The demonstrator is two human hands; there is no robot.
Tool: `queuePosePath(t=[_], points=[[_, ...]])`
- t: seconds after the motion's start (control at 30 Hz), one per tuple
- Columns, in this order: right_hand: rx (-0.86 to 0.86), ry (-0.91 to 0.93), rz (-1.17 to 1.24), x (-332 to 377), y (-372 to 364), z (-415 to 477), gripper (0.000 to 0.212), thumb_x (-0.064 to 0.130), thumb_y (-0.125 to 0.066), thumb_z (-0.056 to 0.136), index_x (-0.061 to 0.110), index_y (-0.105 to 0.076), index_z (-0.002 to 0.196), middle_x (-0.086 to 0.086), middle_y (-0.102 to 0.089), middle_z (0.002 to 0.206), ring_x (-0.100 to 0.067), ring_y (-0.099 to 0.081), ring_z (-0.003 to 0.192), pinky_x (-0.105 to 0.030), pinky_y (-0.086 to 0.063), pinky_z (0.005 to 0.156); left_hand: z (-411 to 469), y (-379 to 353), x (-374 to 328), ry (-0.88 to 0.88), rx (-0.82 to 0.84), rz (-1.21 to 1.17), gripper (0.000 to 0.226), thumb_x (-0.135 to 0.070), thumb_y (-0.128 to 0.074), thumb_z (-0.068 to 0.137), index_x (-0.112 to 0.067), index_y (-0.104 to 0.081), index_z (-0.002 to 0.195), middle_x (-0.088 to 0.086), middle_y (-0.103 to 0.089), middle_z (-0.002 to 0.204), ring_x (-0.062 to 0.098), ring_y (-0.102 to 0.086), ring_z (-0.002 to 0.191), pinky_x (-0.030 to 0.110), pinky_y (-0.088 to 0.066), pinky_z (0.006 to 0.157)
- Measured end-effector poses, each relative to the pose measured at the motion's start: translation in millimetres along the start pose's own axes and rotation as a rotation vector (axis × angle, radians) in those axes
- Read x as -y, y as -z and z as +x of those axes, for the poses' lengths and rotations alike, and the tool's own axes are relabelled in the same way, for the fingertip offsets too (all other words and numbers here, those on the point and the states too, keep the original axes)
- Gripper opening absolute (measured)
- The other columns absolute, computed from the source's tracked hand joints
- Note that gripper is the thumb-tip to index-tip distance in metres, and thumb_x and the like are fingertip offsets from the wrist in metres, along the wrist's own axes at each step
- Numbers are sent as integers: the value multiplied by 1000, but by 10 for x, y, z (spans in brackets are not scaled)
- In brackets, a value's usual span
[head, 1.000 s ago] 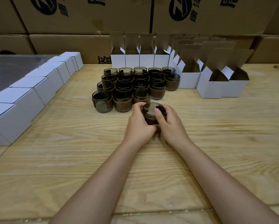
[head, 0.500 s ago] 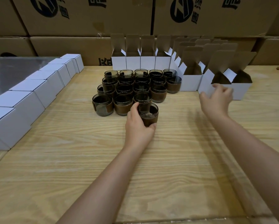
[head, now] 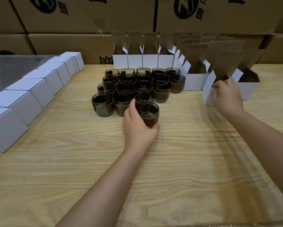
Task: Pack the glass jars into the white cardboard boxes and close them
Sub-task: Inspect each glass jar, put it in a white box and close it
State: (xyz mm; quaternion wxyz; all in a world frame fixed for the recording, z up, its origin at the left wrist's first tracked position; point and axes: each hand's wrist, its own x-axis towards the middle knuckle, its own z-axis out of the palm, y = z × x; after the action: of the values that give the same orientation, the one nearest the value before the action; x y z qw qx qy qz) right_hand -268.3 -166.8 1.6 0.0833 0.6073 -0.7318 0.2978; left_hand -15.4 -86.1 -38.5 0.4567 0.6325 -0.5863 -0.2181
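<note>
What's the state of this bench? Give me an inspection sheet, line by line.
Surface: wooden table, light grain.
Job's things: jar cluster upright mid-table; open boxes behind it and to the right; closed boxes lined along the left.
Clutter: nothing seen.
Hands: left hand grips the front jar; right hand grips the nearest open box at its rim.
Cables: nothing seen.
Surroundings: brown cartons stacked behind; grey sheet far left.

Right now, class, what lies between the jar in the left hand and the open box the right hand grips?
Only bare wooden table lies between the jar and the open box, as the head view shows.
</note>
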Motion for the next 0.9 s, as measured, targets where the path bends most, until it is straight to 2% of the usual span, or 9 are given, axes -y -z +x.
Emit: queuePosePath(t=[0.13, 0.23, 0.37, 0.43, 0.53, 0.63, 0.7, 0.8, 0.9], points=[[10, 106, -27, 134, 43, -244, 22, 14, -47, 97, 5, -60, 114, -15, -54, 110, -32, -45, 108, -37, -38, 78, -74, 36, -69, -115, -142, 38, 86, -36, -70, 76, -14, -27, 147, 4, -35, 141, 20, -29, 133, 29, -19, 109], [14, 198, -23, 295, 91, -497, 22, 13, -48, 97, 5, -61, 112, -14, -56, 106, -32, -45, 102, -32, -31, 75, -150, 73, -121, -328, -193, -16, 70, -25, -63, 71, -7, -44, 136, 8, -46, 128, 23, -41, 120, 28, -27, 102], [82, 272, 23, 556, 221, -807, 20, 13, -48, 96, 6, -62, 109, -12, -57, 102, -29, -43, 97, -31, -28, 73, -225, 56, -128, -597, -10, -115, 57, -2, -64, 72, 2, -51, 127, 10, -50, 117, 16, -50, 101, 18, -41, 91], [102, 310, 42, 695, 291, -985, 17, 12, -50, 94, 6, -62, 104, -11, -58, 98, -29, -45, 95, -32, -30, 71, -250, 35, -133, -648, 91, -107, 62, -1, -66, 73, 3, -47, 132, 13, -48, 123, 18, -51, 108, 24, -44, 93], [66, 374, 57, 856, 381, -1289, 8, 7, -56, 86, 6, -62, 92, -9, -55, 84, -29, -47, 84, -31, -27, 65, -269, -19, -124, -659, 258, -52, 82, -5, -68, 73, -1, -30, 146, 17, -32, 147, 26, -35, 138, 36, -36, 111], [40, 420, 76, 921, 460, -1461, 2, 4, -62, 82, 5, -62, 84, -8, -56, 76, -28, -48, 72, -30, -29, 59, -260, -39, -113, -574, 395, -57, 98, -16, -64, 76, -18, -6, 154, 8, -4, 161, 13, -6, 150, 20, -20, 116], [18, 443, 97, 929, 474, -1503, 4, 10, -61, 82, 7, -62, 80, -6, -57, 74, -28, -51, 70, -29, -30, 56, -246, -39, -112, -502, 417, -89, 97, -21, -62, 79, -31, 1, 153, 0, 1, 162, 3, 2, 148, 10, -15, 112], [-101, 438, 219, 920, 484, -1527, 20, 23, -50, 84, 10, -64, 75, -2, -59, 74, -21, -54, 68, -28, -35, 51, -226, -47, -104, -467, 415, -142, 93, -17, -67, 82, -38, -7, 150, -4, -13, 159, 9, -16, 146, 35, -30, 116], [-331, 365, 383, 834, 482, -1432, 19, 21, -57, 86, 4, -66, 85, -12, -57, 90, -13, -48, 75, -29, -41, 55, -213, -38, -106, -460, 395, -133, 98, -22, -79, 75, -45, -13, 144, -8, -23, 153, 8, -28, 140, 36, -35, 112]])
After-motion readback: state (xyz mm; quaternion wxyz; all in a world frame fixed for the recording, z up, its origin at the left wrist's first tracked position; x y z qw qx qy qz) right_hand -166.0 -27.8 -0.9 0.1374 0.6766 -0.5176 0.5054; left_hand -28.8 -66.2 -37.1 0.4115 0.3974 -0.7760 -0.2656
